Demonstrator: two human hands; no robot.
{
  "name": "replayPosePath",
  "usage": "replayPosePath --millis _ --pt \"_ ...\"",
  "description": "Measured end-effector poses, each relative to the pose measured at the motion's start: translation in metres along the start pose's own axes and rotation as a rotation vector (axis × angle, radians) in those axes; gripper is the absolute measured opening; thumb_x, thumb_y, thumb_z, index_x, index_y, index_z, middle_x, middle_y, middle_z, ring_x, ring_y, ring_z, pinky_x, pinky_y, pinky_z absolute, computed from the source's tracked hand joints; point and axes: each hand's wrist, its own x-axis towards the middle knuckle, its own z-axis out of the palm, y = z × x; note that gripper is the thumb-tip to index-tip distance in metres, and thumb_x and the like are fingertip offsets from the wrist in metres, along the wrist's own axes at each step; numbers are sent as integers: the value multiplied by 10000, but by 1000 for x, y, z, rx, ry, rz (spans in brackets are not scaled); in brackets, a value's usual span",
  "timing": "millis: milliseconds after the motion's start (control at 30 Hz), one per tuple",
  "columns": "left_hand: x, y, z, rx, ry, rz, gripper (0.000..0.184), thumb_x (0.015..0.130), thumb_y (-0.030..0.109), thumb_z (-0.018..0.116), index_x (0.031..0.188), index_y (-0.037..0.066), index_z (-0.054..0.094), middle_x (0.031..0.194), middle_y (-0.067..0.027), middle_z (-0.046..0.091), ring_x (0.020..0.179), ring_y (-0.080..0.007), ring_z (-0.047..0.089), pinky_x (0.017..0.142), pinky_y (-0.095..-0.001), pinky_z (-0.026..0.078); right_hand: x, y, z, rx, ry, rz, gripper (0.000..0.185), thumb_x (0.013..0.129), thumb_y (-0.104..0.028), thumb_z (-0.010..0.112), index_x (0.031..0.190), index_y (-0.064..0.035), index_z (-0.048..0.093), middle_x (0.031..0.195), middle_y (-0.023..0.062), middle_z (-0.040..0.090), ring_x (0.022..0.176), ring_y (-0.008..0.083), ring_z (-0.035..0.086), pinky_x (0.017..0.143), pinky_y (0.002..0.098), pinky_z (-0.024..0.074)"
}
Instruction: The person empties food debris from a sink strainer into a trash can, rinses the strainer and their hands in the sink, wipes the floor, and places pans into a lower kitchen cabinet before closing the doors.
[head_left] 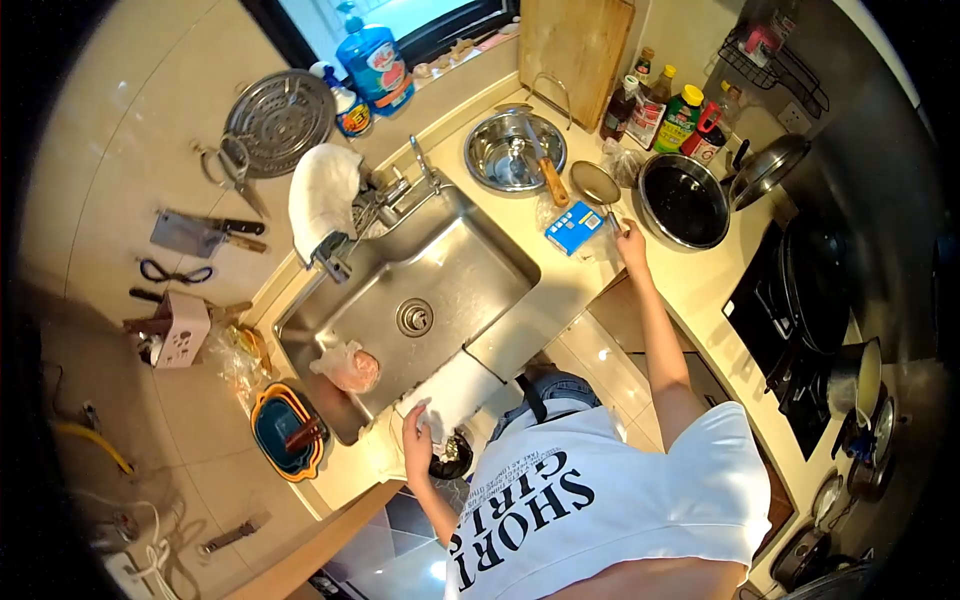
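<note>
At the counter right of the sink, my right hand [630,246] is closed around the handle of a small round mesh strainer [595,184]. A blue box [574,228] lies just left of that handle. My left hand [416,442] is by the sink's front edge, fingers stretched out. It is over or against a whitish cloth or bag [388,446]; whether it touches is unclear. Beside it are a white sheet-like piece [452,388] on the sink edge and a dark round opening [452,456]. A clear bag of pinkish food, perhaps meat [352,368], lies in the sink [460,270].
A steel bowl [490,150] with a wooden-handled knife [552,180] across it stands behind the box. A pan of dark liquid [684,202], several bottles [680,118] and the stove [790,310] are to the right. Stacked baskets [268,438] sit left of the sink.
</note>
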Motion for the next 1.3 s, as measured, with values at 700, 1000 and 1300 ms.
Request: replayPosePath --millis 700,1000,1300 --pt "-118 -88 20 24 28 31 295 755 72 448 1039 16 506 1047 -164 501 974 -275 482 824 -311 369 -117 -143 -33 247 -53 -740 308 828 -89 451 1132 -42 450 1020 102 535 818 204 529 710 300 419" --pt "-141 -104 13 -90 110 97 268 754 25 451 1018 -1 493 1010 -178 512 985 -307 477 873 -323 343 -196 -142 24 -183 1 -900 633 660 39 430 1242 -196 346 786 165 514 679 321 543 563 399 454" --pt "-125 -47 38 125 -182 208 306 751 57 433 1048 19 495 1023 -154 506 895 -278 505 772 -318 386 -250 -82 8 -7 -287 -687 549 758 1 395 1267 -191 319 849 159 491 727 337 516 628 396 422"
